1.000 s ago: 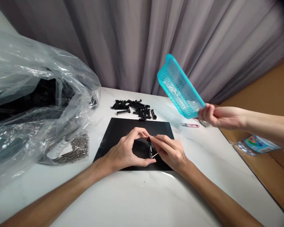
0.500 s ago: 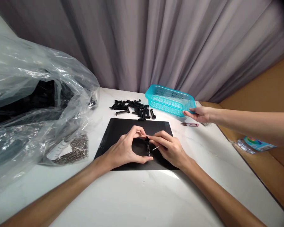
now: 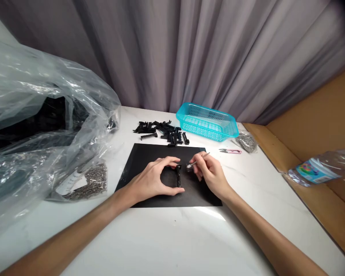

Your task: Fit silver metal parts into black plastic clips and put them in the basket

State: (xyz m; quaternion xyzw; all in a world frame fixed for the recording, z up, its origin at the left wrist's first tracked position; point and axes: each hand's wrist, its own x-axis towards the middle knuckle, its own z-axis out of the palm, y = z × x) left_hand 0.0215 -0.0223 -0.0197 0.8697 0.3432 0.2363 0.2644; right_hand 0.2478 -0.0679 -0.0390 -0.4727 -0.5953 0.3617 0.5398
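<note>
My left hand point(image 3: 151, 177) grips a slim black plastic piece point(image 3: 178, 177) lengthwise, with the thumb at its near end and the fingers at its far end, over a black mat point(image 3: 140, 153). Just right of it, my right hand point(image 3: 209, 170) pinches a thin, light metallic-looking stick point(image 3: 202, 156). The stick's lower end reaches a small heap of shiny grey bits point(image 3: 189, 168) on the mat; whether it touches them I cannot tell. Behind the mat lies a loose pile of similar black plastic pieces point(image 3: 172, 134).
A blue plastic basket point(image 3: 208, 124) stands behind, right of the pile. Pink-handled snips point(image 3: 231, 151) and a small bag of metal bits point(image 3: 247, 142) lie at right. Large clear bags point(image 3: 97, 96) fill the left. A bottle point(image 3: 319, 170) lies beside the table in a cardboard box point(image 3: 324, 111).
My right hand has drawn back from the black piece to the right, turning the stick toward the heap. Another person's hand has let go of the basket and left the view.
</note>
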